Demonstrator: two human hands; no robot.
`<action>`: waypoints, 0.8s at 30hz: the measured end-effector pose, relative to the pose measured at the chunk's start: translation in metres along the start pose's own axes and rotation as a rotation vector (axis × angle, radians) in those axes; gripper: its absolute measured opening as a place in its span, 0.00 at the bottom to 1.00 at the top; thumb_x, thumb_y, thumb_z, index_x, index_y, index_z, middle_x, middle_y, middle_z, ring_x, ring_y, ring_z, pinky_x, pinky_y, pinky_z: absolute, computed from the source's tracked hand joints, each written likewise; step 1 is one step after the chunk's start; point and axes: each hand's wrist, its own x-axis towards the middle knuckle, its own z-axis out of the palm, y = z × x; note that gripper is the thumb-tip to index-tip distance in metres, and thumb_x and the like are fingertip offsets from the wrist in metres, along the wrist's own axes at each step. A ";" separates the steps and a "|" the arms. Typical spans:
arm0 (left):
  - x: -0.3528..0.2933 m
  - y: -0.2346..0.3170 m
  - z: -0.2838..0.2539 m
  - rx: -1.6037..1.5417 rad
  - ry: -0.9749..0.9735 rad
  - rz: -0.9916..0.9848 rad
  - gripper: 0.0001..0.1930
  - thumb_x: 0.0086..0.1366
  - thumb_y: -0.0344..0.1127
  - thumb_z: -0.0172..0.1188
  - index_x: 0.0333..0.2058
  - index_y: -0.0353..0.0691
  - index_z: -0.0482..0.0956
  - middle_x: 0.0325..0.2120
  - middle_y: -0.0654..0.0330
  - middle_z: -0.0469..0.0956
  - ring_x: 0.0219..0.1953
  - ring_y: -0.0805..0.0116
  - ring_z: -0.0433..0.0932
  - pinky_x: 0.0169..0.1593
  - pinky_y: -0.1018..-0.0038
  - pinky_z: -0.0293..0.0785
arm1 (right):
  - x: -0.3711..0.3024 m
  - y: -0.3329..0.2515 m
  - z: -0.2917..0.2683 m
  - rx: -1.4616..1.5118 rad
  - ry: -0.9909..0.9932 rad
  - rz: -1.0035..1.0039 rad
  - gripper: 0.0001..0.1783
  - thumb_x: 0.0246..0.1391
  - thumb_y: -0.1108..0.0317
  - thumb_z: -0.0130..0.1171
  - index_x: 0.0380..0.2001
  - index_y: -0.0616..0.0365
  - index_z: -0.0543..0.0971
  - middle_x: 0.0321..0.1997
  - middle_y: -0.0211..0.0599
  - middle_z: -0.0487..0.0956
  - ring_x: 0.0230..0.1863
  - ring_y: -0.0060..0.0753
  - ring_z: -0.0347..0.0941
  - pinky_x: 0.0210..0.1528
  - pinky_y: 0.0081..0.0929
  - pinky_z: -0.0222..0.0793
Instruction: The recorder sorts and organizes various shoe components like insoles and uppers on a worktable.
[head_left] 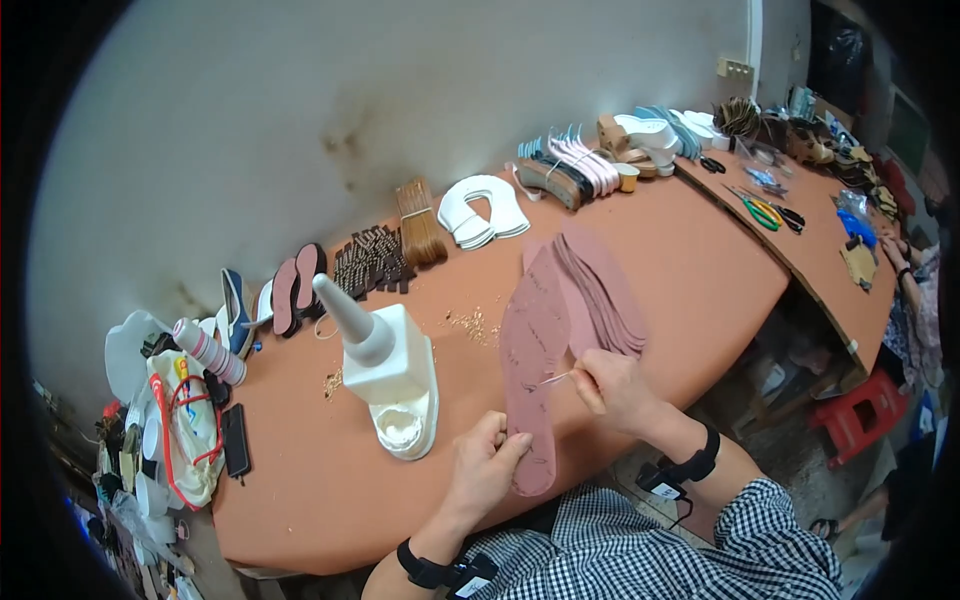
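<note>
My left hand [485,455] grips the narrow lower end of a pink insole [533,330], thumb on top and fingers at its left edge. The insole lies tilted over the table's near edge, with small dark marks on its face. My right hand [612,388] is closed around a thin, pointed tool [556,379]. Its tip meets the insole's face or hovers just over it; I cannot tell which, nor its exact kind. Behind the right hand lies a fanned stack of pink insoles [605,285].
Left of my hands stands a white dispenser [385,350] with a grey cone and a bowl of white paste. Farther back are white U-shaped pieces [483,210], brown strips [420,225] and dark small parts [372,262]. Pliers [762,213] and another person's arm [905,275] are at right.
</note>
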 end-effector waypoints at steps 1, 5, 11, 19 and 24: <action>0.004 0.002 0.003 -0.001 -0.007 0.008 0.06 0.54 0.30 0.57 0.27 0.33 0.71 0.12 0.66 0.68 0.16 0.82 0.64 0.19 0.81 0.61 | 0.001 0.005 -0.004 -0.001 0.037 0.030 0.06 0.45 0.72 0.53 0.21 0.59 0.66 0.19 0.44 0.69 0.20 0.48 0.67 0.23 0.36 0.63; 0.019 0.016 0.017 -0.104 -0.058 -0.045 0.05 0.56 0.29 0.56 0.27 0.34 0.71 0.14 0.69 0.69 0.18 0.85 0.64 0.21 0.84 0.61 | 0.003 0.035 -0.017 -0.041 0.127 0.122 0.07 0.45 0.73 0.53 0.20 0.59 0.66 0.18 0.44 0.69 0.20 0.48 0.67 0.22 0.37 0.63; 0.030 0.036 0.025 -0.300 -0.094 -0.135 0.03 0.57 0.29 0.54 0.28 0.37 0.70 0.16 0.70 0.69 0.18 0.86 0.63 0.21 0.87 0.59 | 0.009 0.114 -0.040 -0.320 0.238 0.364 0.08 0.48 0.70 0.51 0.20 0.60 0.67 0.18 0.48 0.71 0.21 0.52 0.69 0.23 0.40 0.64; 0.098 0.016 0.019 -0.384 0.072 -0.069 0.04 0.59 0.32 0.52 0.31 0.39 0.71 0.20 0.68 0.71 0.18 0.83 0.67 0.20 0.87 0.61 | -0.010 0.179 -0.056 -0.370 0.167 0.622 0.06 0.47 0.68 0.51 0.28 0.59 0.73 0.22 0.48 0.75 0.27 0.49 0.73 0.32 0.42 0.68; 0.142 -0.027 0.049 -0.265 -0.140 -0.160 0.15 0.61 0.34 0.50 0.45 0.35 0.66 0.21 0.65 0.71 0.19 0.79 0.69 0.20 0.84 0.66 | -0.009 0.173 -0.045 -0.593 0.389 0.198 0.10 0.48 0.68 0.52 0.34 0.57 0.75 0.24 0.46 0.75 0.29 0.45 0.73 0.35 0.40 0.68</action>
